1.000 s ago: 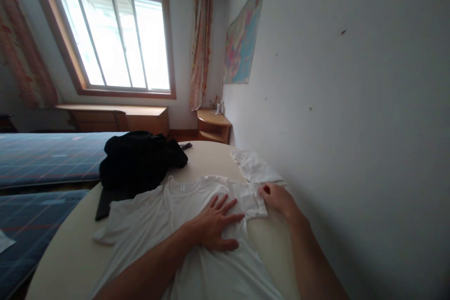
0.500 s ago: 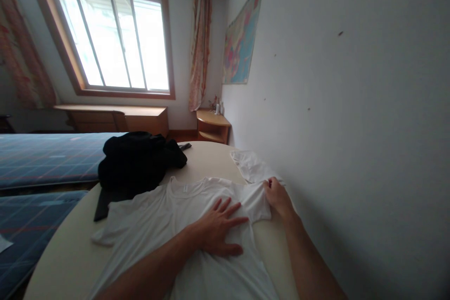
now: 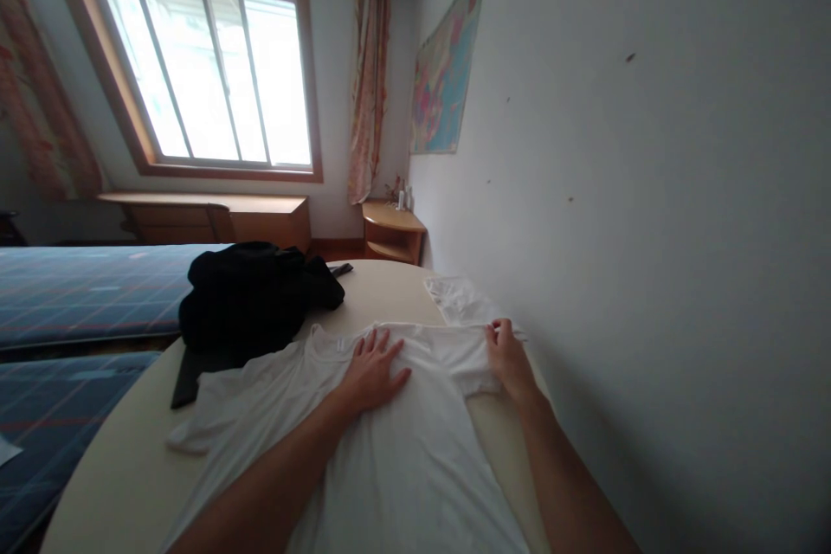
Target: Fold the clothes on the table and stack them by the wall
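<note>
A white T-shirt (image 3: 415, 441) lies spread over the round cream table (image 3: 123, 459), its neckline toward the far side. My left hand (image 3: 373, 370) rests flat on the shirt just below the collar, fingers spread. At the end of the right-hand sleeve, my right hand (image 3: 510, 359) pinches the fabric between thumb and fingers. The other sleeve (image 3: 208, 407) lies loose on the left, slightly rumpled. My left forearm covers part of the shirt's front.
A black bundle of cloth (image 3: 260, 299) sits on the table's far left, over a dark flat item (image 3: 186, 381). Crumpled white cloth or plastic (image 3: 460, 299) lies by the wall (image 3: 649, 277) on the right. Blue plaid mattresses (image 3: 84, 286) stand left of the table.
My left hand has slid left and away from me, from the shirt's chest up near the collar. The right hand has shifted slightly farther away, and the sleeve and shoulder look straighter.
</note>
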`<state>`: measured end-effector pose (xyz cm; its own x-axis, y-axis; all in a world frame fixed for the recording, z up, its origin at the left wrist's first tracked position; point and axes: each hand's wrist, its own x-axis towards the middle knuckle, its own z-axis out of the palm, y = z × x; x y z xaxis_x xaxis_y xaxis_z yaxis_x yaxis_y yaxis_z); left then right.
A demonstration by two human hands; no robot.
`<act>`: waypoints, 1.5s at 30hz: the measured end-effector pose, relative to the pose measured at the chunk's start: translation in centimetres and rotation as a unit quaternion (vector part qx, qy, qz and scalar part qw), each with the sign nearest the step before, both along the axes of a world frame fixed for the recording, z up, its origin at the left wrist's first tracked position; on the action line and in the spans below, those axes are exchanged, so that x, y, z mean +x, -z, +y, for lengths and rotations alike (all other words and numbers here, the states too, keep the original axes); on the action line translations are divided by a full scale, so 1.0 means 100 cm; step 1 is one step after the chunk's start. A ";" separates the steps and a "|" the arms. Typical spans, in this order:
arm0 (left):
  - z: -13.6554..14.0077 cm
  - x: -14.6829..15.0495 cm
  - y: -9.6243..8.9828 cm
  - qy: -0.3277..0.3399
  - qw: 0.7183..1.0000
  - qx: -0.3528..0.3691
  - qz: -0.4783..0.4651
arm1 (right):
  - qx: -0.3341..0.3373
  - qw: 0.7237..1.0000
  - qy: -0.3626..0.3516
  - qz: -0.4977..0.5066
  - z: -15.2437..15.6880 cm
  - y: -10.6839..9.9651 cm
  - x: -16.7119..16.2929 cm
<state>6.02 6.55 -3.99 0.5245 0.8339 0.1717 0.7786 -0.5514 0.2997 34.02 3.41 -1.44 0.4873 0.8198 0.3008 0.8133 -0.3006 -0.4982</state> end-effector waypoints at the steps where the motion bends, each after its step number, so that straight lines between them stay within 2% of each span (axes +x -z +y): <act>1: 0.001 -0.001 0.001 0.002 1.000 0.003 -0.003 | 0.014 1.000 -0.003 0.002 -0.001 -0.003 -0.003; 6: 0.000 -0.001 0.003 0.014 1.000 0.001 -0.015 | 0.096 0.993 -0.059 0.041 -0.008 -0.027 -0.027; 9: 0.002 0.000 0.003 0.003 0.999 -0.007 -0.033 | 0.120 0.977 -0.143 0.099 -0.015 -0.039 -0.049; 11: 0.005 0.001 0.003 -0.014 0.997 -0.018 -0.068 | 0.092 0.947 -0.243 0.188 -0.018 -0.043 -0.063; 13: 0.009 0.000 0.002 -0.033 0.991 -0.032 -0.123 | 0.041 0.897 -0.339 0.280 -0.020 -0.041 -0.074; 15: 0.012 0.000 0.001 -0.056 0.980 -0.047 -0.187 | 0.004 0.860 -0.392 0.326 -0.020 -0.037 -0.080; 16: 0.013 -0.001 0.001 -0.067 0.973 -0.052 -0.213 | -0.004 0.855 -0.401 0.329 -0.019 -0.034 -0.080; 17: 0.013 -0.001 0.002 -0.076 0.968 -0.054 -0.231 | -0.005 0.858 -0.402 0.319 -0.019 -0.031 -0.079; 19: 0.014 -0.002 0.002 -0.075 0.968 -0.038 -0.237 | -0.002 0.882 -0.389 0.267 -0.018 -0.026 -0.073; 22: 0.012 -0.001 0.003 -0.038 0.977 0.016 -0.208 | -0.016 0.922 -0.355 0.152 -0.017 -0.023 -0.061; 24: 0.011 -0.002 0.003 -0.014 0.980 0.041 -0.197 | -0.041 0.934 -0.343 0.096 -0.019 -0.023 -0.053; 29: 0.009 -0.003 0.001 0.008 0.980 0.047 -0.192 | -0.120 0.922 -0.364 0.058 -0.024 -0.023 -0.035; 33: 0.009 -0.002 0.001 0.014 0.979 0.033 -0.198 | -0.197 0.900 -0.366 0.131 -0.025 -0.016 -0.024; 36: 0.010 -0.001 0.002 0.019 0.980 0.036 -0.197 | -0.228 0.880 -0.366 0.198 -0.027 -0.011 -0.019; 40: 0.008 -0.001 0.003 0.026 0.983 0.044 -0.174 | -0.261 0.867 -0.375 0.201 -0.030 -0.013 -0.018; 42: 0.005 -0.001 0.002 0.033 0.986 0.046 -0.155 | -0.248 0.882 -0.375 0.142 -0.029 -0.015 -0.021; 45: 0.000 -0.001 0.001 0.044 0.989 0.043 -0.133 | -0.151 0.934 -0.323 0.029 -0.022 -0.016 -0.031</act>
